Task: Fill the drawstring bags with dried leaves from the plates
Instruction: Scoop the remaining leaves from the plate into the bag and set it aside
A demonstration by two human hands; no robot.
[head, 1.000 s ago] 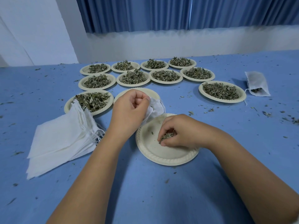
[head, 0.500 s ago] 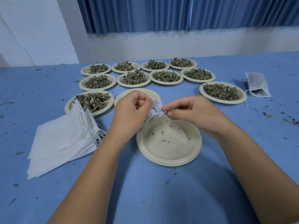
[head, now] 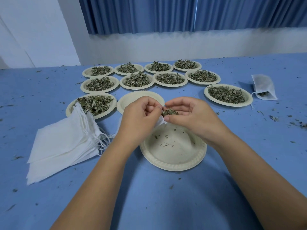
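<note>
Cupping a small clump of dried leaves [head: 169, 112] in your right hand [head: 186, 116], you hold it with the fingers curled over it and the thumb tucked beneath. Your left hand [head: 142, 117] sits just beside it, fingers curled and pinching a white drawstring bag [head: 160, 121]. Only a corner of that bag shows between your two hands. The clump looks to be right at its mouth, but the view does not settle whether any leaf is inside.

Both hands hover over the far rim of the near plate [head: 174, 155], which lies on the blue bench [head: 149, 196] and carries only a few crumbs. Just behind your left hand lies a second bare plate [head: 132, 101]. To its left, a plate heaped with leaves [head: 115, 103] is partly covered by the top edge of a stack of empty bags [head: 63, 143], whose strings trail toward your left forearm.

Farther back stand two rows of four filled plates [head: 171, 85], and one more filled plate [head: 229, 104] lies off to the right. Beyond that one, near the right edge, a bag with some leaves in it [head: 264, 85] lies flat on the bench. Loose leaf bits are scattered over the bench, thickest at the right. A blue curtain [head: 182, 14] hangs behind, above a white wall [head: 166, 45].
</note>
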